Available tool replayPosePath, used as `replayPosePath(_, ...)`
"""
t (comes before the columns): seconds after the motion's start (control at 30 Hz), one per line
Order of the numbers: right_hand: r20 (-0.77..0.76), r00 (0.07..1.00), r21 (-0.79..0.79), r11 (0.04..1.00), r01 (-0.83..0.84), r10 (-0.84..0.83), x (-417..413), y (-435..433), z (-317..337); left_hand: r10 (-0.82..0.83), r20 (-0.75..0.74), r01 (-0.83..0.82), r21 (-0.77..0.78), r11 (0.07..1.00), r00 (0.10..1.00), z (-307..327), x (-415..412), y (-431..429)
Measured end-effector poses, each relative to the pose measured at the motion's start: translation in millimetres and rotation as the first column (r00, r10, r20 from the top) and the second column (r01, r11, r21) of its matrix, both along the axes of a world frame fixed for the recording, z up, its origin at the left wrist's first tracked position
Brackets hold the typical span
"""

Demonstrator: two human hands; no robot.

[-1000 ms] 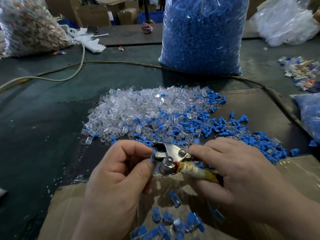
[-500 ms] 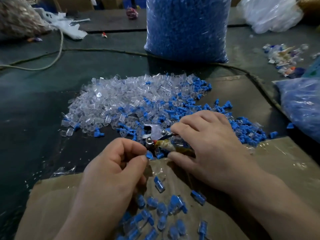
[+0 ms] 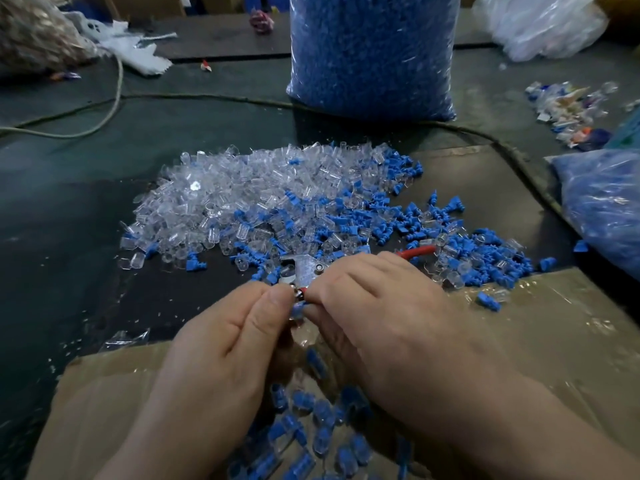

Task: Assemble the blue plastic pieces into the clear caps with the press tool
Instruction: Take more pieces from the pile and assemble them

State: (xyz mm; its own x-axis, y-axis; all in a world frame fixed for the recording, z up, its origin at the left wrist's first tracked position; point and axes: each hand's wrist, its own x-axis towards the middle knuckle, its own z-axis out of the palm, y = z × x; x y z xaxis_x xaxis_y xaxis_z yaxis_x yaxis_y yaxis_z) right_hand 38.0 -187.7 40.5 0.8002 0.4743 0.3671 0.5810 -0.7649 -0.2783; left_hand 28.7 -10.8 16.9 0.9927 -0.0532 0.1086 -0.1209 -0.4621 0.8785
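A heap of clear caps (image 3: 249,192) lies on the dark table, mixed on its right side with loose blue pieces (image 3: 408,220). My right hand (image 3: 388,317) grips the metal press tool (image 3: 304,270); one red handle (image 3: 415,251) pokes out behind the fingers. My left hand (image 3: 235,337) pinches a small blue-and-clear piece (image 3: 297,310) between thumb and forefinger, right at the tool's jaw. Below my hands, several assembled blue-filled caps (image 3: 311,420) lie on plastic-covered cardboard (image 3: 554,341).
A tall clear bag of blue pieces (image 3: 370,53) stands at the back centre. Another bag of blue parts (image 3: 606,209) lies at the right edge. A cord (image 3: 114,98) runs across the table's far left. Scrap bits (image 3: 568,112) sit far right.
The view has tilted downward. My left hand has closed in on the tool's jaw with a piece between its fingertips, and my right hand has shifted along the tool.
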Motion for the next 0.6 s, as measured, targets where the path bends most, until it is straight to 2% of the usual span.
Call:
replayPosePath(0.1, -0.069, 0.998, 0.047, 0.999, -0.004, 0.007, -3.0, 6.8, 3.8, -0.052, 0.015, 0.053, -0.026, 0.998, 0.999, -1.6, 0.9, 2.2)
replayPosePath(0.17, -0.254, 0.967, 0.125, 0.991, 0.056, -0.023, -5.4, 9.4, 5.4, -0.084, 0.067, 0.090, -0.092, 0.992, 0.994, -0.9, 1.6, 2.5)
replayPosePath(0.2, -0.377, 0.926, 0.219, 0.971, 0.095, -0.006, -6.7, 8.6, 6.4, -0.123, 0.097, 0.133, -0.107, 0.985, 0.988, 0.2, 1.6, 2.5)
replayPosePath(0.27, -0.565, 0.823, 0.404, 0.889, 0.216, 0.057, -6.5, 1.7, 7.9, -0.210, 0.156, 0.224, -0.080, 0.971, 0.965, 4.0, 0.9, 2.7)
replayPosePath(0.3, -0.597, 0.800, 0.398, 0.888, 0.231, 0.059, -5.5, -1.8, 9.6, -0.233, 0.174, 0.241, -0.027, 0.970, 0.957, 6.1, 1.0, 4.1)
replayPosePath(0.33, -0.593, 0.805, 0.345, 0.913, 0.216, 0.034, -3.7, -4.4, 10.1, -0.239, 0.184, 0.235, 0.044, 0.971, 0.954, 7.0, 1.8, 6.2)
replayPosePath(0.4, -0.497, 0.866, 0.136, 0.981, 0.141, -0.056, -1.6, -8.0, 8.6, -0.230, 0.176, 0.191, 0.210, 0.959, 0.957, 5.6, 3.7, 11.0)
replayPosePath(0.47, -0.391, 0.919, -0.035, 0.999, 0.041, -0.051, -2.7, -6.1, 7.3, -0.247, 0.137, 0.185, 0.357, 0.915, 0.959, 4.4, 5.6, 12.3)
replayPosePath(0.53, -0.356, 0.935, -0.116, 0.992, -0.044, 0.000, -5.3, -1.8, 2.5, -0.308, 0.121, 0.228, 0.437, 0.870, 0.944, 2.1, 6.1, 10.7)
replayPosePath(0.6, -0.344, 0.939, -0.159, 0.985, -0.071, 0.012, -6.5, 1.0, -1.0, -0.374, 0.106, 0.291, 0.451, 0.844, 0.921, 2.5, 5.3, 8.1)
